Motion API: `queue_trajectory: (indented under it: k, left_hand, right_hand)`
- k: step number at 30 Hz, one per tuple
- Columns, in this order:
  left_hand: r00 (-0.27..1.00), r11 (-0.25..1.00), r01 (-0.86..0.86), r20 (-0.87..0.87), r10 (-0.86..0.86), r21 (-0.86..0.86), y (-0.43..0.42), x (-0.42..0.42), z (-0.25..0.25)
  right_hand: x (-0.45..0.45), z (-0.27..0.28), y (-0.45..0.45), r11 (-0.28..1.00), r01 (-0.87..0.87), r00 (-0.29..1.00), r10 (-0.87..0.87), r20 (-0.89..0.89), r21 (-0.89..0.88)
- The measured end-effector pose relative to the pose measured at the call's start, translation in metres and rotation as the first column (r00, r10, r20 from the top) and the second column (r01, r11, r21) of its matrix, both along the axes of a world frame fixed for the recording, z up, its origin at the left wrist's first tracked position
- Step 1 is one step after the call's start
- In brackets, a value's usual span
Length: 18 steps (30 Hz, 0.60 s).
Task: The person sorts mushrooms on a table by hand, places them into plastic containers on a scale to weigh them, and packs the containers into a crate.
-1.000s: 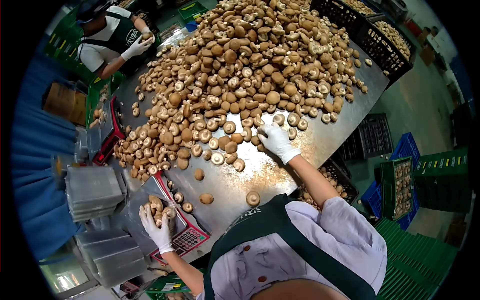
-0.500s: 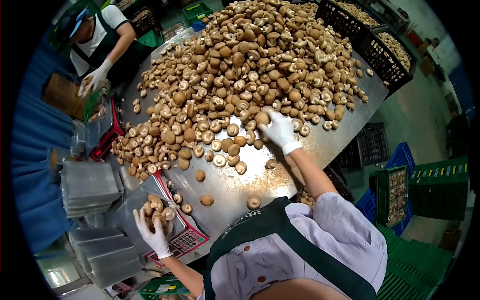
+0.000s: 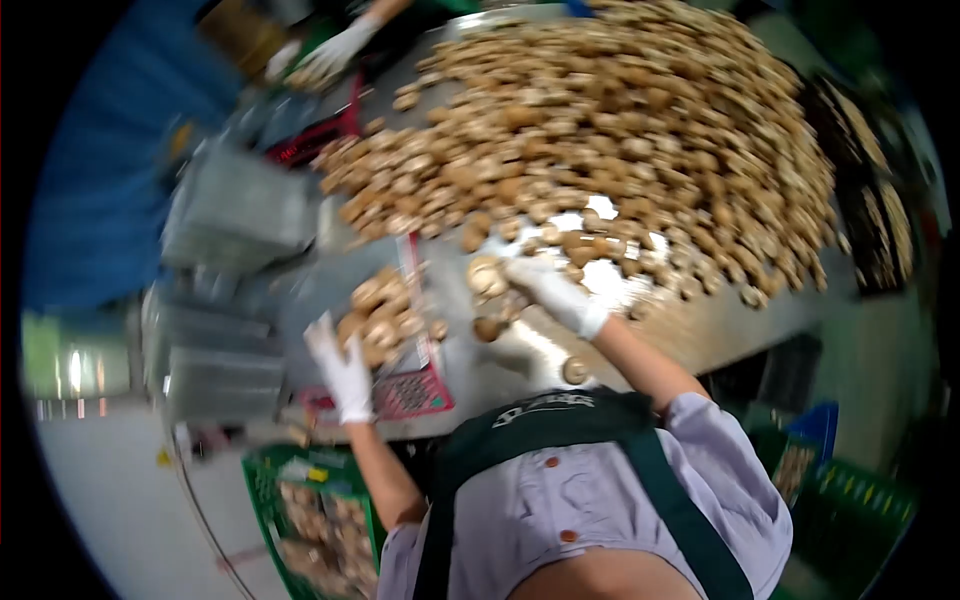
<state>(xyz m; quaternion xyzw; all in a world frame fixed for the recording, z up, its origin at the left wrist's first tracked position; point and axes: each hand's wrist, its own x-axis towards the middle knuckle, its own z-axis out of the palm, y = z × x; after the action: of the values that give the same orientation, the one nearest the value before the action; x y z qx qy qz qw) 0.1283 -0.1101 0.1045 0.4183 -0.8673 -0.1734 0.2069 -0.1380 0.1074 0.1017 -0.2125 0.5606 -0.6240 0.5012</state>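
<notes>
My right hand, in a white glove, holds a brown-capped mushroom at its fingertips, over the metal table. Another mushroom shows just below these fingers; blur hides whether it is touched. My left hand, gloved too, is open with fingers spread along the near left side of a small heap of mushrooms. That heap rests on the scale, whose red-edged keypad panel faces me. A large pile of mushrooms covers the far part of the table.
Stacks of clear plastic trays stand left of the scale. A green crate with packed mushrooms sits below at left. Across the table, a co-worker's gloved hand is near a second red scale. Dark crates stand at right.
My right hand has come from the pile's edge leftward toward the scale, carrying a mushroom. My left hand stays by the heap, its fingers straighter. The view has turned left and blurred.
</notes>
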Motion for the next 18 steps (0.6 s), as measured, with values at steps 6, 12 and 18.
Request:
queue_trajectory:
  k: [6, 12, 18]
  left_hand:
    - [0.970, 0.993, -0.044, -0.235, 0.068, 0.105, 0.022, -0.018, 0.000]
    - [0.867, 0.971, -0.029, -0.477, 0.143, 0.239, 0.013, -0.011, -0.003]
    - [0.704, 0.836, -0.033, -0.581, 0.409, 0.548, -0.019, 0.011, 0.023]
  right_hand:
    - [0.047, 0.062, -0.066, 0.980, -0.097, 0.757, -0.041, -0.652, -0.174]
    - [0.089, 0.073, -0.108, 0.952, -0.303, 0.042, -0.022, -0.999, -0.034]
    - [0.069, 0.072, -0.103, 0.930, -0.364, 0.140, -0.006, -0.990, -0.057]
